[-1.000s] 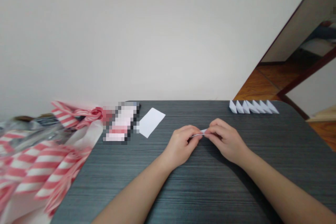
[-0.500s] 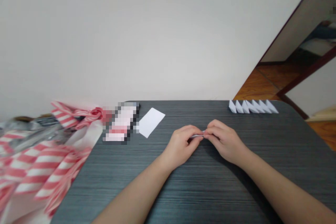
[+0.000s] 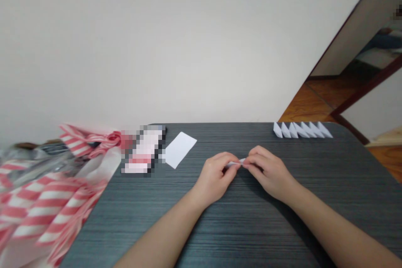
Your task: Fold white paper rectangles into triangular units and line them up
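Between my two hands is a small folded piece of white paper, mostly covered by my fingers. My left hand pinches its left end between thumb and fingers. On the other end, my right hand is closed in a pinch, its fingertips almost meeting those of the left. Both hands are just above the dark wood-grain table. A flat white sheet of paper lies to the left of my hands. At the far right of the table stands a row of several folded white paper pieces.
A blurred-out, phone-shaped object lies at the table's left edge. Beyond that edge are red-and-white striped bags and clear plastic. A pale wall rises behind the table. Wooden floor shows at the right.
My fingers have shifted slightly along the folded paper, the right fingertips drawing closer to the left ones. The whole view has dipped a little; the other things lie as before.
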The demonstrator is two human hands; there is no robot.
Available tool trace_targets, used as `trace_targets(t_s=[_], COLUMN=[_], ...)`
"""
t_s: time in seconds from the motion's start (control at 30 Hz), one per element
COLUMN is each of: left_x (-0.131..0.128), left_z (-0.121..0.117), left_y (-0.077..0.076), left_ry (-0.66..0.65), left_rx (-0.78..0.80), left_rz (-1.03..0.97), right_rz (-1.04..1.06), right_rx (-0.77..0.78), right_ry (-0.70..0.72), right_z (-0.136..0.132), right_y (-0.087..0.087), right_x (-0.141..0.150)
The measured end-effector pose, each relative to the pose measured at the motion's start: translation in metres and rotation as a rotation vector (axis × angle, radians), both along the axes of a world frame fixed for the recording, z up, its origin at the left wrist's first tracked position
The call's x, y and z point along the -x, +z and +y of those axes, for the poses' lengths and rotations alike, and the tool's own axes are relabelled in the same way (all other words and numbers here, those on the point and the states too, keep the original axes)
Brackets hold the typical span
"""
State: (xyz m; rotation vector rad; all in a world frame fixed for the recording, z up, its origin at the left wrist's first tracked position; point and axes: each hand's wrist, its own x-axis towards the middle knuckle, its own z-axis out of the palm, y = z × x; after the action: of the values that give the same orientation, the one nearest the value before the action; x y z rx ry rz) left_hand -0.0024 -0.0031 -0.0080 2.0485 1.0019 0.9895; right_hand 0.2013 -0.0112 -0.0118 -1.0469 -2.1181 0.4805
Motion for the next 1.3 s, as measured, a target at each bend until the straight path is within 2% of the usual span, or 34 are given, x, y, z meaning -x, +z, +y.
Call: trace_targets(t_s=[0.3, 0.5, 0.87, 1.13, 1.3], left_x=[-0.0009, -0.0008, -0.0001, 0.0002, 0.0006], left_z=[0.0005, 0.0004, 0.0005, 0.0012, 0.0004], left_y=[-0.0005, 0.0031, 0.0013, 0.001, 0.0012], left_ry=[-0.034, 0.002, -0.012, 0.042, 0.046], left_rx=[-0.004, 0.018, 0.015, 0.068, 0.126], left_rz=[-0.02, -0.028, -0.039, -0.073, -0.082], right_rz=[-0.006, -0.012, -0.002, 0.033, 0.031], right_rx=[0.015, 0.009, 0.019, 0.03, 0.087], right_ry=[0.023, -0.017, 0.006, -0.055, -0.013], right_z=[0.0005, -0.0007, -0.0006, 0.0005, 0.002], right_y=[0.0015, 0.0025, 0.0045, 0.0018, -0.0011], right_x=[0.0003, 0.0003, 0.0, -0.0006, -0.0007])
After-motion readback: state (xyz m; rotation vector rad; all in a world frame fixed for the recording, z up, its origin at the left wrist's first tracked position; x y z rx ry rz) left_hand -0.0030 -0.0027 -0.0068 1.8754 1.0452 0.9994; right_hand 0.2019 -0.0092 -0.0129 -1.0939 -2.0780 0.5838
